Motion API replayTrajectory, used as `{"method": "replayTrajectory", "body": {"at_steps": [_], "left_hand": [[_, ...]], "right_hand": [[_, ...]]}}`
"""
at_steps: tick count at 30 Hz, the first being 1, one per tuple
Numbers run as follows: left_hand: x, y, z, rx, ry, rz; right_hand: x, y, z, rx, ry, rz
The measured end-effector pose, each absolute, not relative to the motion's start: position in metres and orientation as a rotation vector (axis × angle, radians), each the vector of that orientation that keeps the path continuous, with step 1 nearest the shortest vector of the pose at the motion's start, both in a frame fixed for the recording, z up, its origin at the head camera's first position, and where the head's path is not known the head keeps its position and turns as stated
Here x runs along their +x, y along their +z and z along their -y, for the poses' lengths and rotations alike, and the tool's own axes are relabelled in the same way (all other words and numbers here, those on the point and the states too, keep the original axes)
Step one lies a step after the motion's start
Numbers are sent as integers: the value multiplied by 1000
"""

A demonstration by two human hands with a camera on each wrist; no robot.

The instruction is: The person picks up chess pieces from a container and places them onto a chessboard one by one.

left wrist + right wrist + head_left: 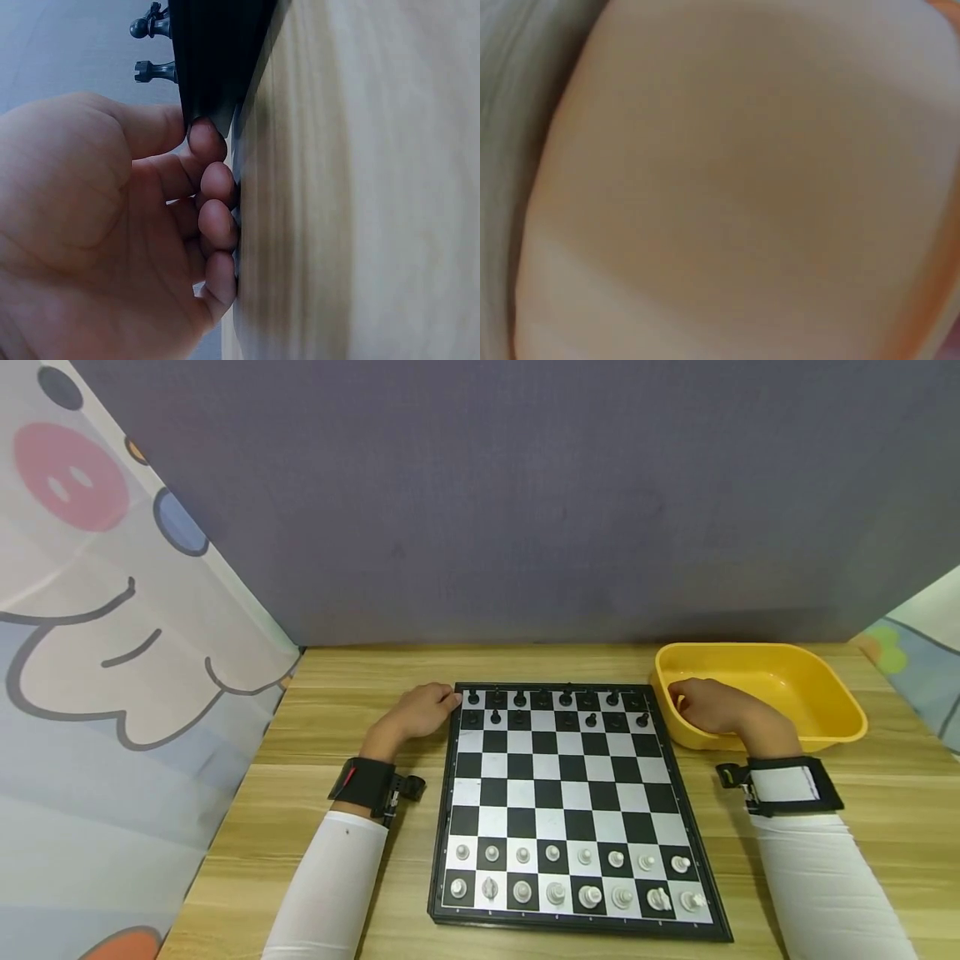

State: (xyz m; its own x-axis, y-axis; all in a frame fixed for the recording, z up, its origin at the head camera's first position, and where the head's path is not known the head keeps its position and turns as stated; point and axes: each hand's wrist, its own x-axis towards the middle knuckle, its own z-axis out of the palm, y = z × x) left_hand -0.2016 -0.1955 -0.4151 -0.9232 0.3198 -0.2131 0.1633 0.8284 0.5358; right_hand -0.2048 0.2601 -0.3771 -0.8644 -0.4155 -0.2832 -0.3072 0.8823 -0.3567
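Note:
A chessboard (555, 777) lies flat in front of me, black-framed with black and white squares. My left hand (422, 710) is at its far left corner. In the left wrist view, the thumb and index finger (206, 142) pinch the board's edge, the other fingers curled beside it. A black rook (156, 71) stands just above that thumb. My right hand (712, 706) reaches into the left end of a yellow plastic bin (828, 735), fingers bent inward. I cannot tell what those fingers hold. The bin wall (735, 180) fills the right wrist view, blurred.
White chess pieces (555, 893) stand in two rows on the near side. Black pieces (566, 697) occupy the far rows. The wooden table (322, 710) ends at a grey panel (480, 510) behind, with a cartoon-printed cloth (90, 810) along the left.

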Motion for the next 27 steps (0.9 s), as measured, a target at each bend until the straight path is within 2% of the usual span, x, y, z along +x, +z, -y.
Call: {"method": "replayTrajectory", "body": {"at_steps": [27], "left_hand": [[-202,-417,197,381,760,-2717]], "right_hand": [[-204,-359,-263,-524,-429,-2892]]}}
